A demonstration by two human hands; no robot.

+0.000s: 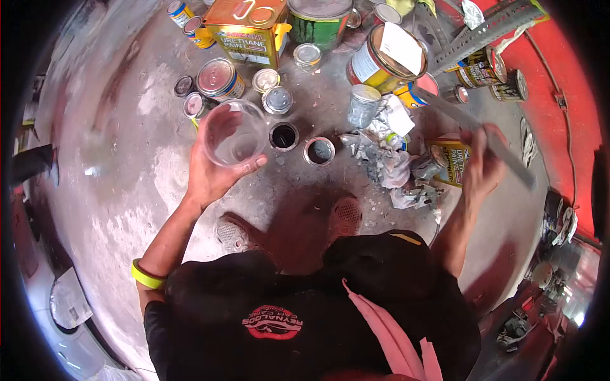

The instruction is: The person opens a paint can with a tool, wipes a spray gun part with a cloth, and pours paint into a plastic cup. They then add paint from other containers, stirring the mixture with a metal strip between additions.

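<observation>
My left hand [213, 173] is wrapped round a clear plastic cup [236, 130], tilted so its wide mouth faces me. A little residue seems to cloud its inside; I cannot make out any liquid. In my right hand [486, 162] is a long, flat grey strip [454, 113], like a mixing stick, gripped near its middle and slanting down to the right. Between the hands, two open paint cans stand on the floor: one with dark contents [283, 136], the other greyish inside [319, 152]. Neither hand touches them.
Several closed cans [220, 78], a square urethane paint tin [248, 38] and a green bucket [321, 25] stand ahead. Crumpled rags [391, 162] lie beside a thinner tin [454, 159]. A perforated metal bar [486, 35] and red panel [559, 76] are right. My shoes [346, 217] are below.
</observation>
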